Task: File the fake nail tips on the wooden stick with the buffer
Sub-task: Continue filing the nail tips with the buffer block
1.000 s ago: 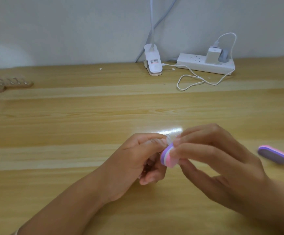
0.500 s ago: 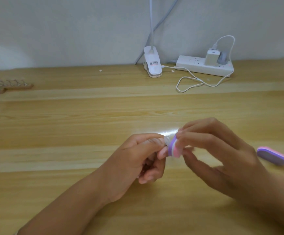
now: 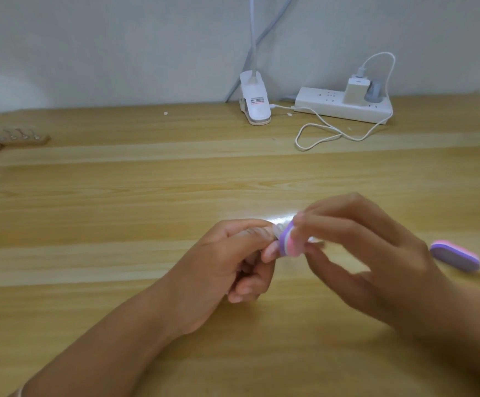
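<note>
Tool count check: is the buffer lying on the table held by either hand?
No, the spare buffer lies loose on the table; the right hand pinches the other buffer.

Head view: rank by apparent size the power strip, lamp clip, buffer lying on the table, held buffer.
Power strip
Lamp clip and lying buffer: too alike to rank, buffer nearer
Held buffer, mostly hidden by the right hand

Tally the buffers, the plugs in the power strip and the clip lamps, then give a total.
Buffers: 2, the held buffer in the right hand and the spare buffer on the table
Plugs in the power strip: 2, the white charger and the grey plug
Clip lamps: 1, the clip lamp
Total: 5
</note>
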The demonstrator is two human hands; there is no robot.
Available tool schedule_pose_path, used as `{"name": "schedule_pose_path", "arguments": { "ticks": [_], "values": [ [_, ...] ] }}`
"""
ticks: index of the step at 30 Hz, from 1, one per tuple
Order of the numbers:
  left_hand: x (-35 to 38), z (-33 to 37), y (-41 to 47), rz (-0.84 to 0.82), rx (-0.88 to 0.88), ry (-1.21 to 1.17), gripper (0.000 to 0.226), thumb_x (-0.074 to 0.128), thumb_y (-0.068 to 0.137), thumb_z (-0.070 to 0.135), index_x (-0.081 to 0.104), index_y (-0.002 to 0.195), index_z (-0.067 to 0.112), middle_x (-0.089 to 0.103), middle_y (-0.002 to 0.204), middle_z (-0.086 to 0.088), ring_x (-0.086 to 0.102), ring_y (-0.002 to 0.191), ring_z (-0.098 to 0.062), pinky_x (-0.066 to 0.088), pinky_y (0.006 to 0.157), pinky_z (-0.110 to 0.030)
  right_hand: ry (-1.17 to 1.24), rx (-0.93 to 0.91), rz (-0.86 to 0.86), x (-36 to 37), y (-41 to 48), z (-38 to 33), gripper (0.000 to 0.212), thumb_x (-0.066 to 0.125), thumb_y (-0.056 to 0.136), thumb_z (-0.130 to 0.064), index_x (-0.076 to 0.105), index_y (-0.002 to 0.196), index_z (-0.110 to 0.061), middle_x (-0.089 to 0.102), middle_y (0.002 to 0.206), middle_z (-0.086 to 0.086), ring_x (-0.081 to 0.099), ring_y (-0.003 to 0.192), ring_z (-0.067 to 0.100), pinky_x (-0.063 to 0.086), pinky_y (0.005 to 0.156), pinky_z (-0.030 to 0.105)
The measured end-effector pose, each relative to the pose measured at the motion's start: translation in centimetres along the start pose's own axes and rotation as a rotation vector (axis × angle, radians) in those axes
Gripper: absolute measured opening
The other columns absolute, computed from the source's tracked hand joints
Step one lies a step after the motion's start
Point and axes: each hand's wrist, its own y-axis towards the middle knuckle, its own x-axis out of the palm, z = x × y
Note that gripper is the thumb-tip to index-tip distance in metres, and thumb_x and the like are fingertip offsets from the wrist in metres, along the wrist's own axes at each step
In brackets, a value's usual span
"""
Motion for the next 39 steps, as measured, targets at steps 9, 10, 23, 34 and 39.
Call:
{"name": "schedule_pose_path", "arguments": {
  "ticks": [9, 10, 23, 34, 39],
  "values": [
    [0.0, 0.2, 0.0, 0.012, -0.025, -0.009, 0.03, 0.043, 0.093, 0.024, 0.048, 0.064, 0.018, 0.032, 0.048, 0.003, 0.025, 0.041, -0.009, 0.027, 0.039, -0.016, -0.025, -0.002, -0.014, 0.0, 0.2, 0.0, 0.016, 0.064, 0.09, 0.006, 0.071, 0.103, -0.001, 0.066, 0.099, 0.011, 0.065, 0.092, 0.028, 0.052, 0.082, 0.037],
    [0.0, 0.2, 0.0, 0.011, -0.026, -0.003, 0.03, 0.043, 0.093, 0.023, 0.048, 0.064, 0.019, 0.032, 0.048, 0.003, 0.025, 0.041, -0.009, 0.027, 0.04, -0.016, -0.029, 0.016, -0.012, -0.1, 0.3, 0.1, 0.014, 0.064, 0.09, 0.006, 0.071, 0.101, 0.0, 0.066, 0.098, 0.011, 0.066, 0.091, 0.028, 0.052, 0.081, 0.038],
    [0.3, 0.3, 0.0, 0.048, -0.043, -0.035, 0.029, 0.046, 0.092, 0.023, 0.049, 0.063, 0.019, 0.032, 0.051, 0.004, 0.025, 0.041, -0.007, 0.027, 0.039, -0.015, -0.1, -0.073, -0.033, 0.7, 0.0, -0.8, 0.026, 0.068, 0.084, 0.012, 0.073, 0.106, 0.0, 0.069, 0.1, 0.015, 0.064, 0.094, 0.029, 0.053, 0.085, 0.036],
    [0.2, 0.3, 0.0, 0.059, -0.046, 0.0, 0.027, 0.045, 0.09, 0.025, 0.048, 0.065, 0.015, 0.032, 0.049, 0.006, 0.024, 0.042, -0.008, 0.025, 0.04, -0.016, -0.083, -0.031, -0.048, 0.5, 0.3, -0.5, 0.025, 0.065, 0.086, 0.012, 0.072, 0.107, 0.001, 0.068, 0.103, 0.013, 0.063, 0.096, 0.026, 0.052, 0.086, 0.034],
    [0.3, 0.4, -0.1, 0.058, -0.051, 0.019, 0.028, 0.044, 0.09, 0.025, 0.047, 0.065, 0.012, 0.032, 0.049, 0.004, 0.025, 0.042, -0.008, 0.025, 0.041, -0.016, 0.005, 0.008, -0.053, 0.4, 0.4, -0.6, 0.025, 0.058, 0.089, 0.014, 0.071, 0.106, 0.001, 0.066, 0.108, 0.011, 0.064, 0.102, 0.023, 0.051, 0.089, 0.033]
  ]
}}
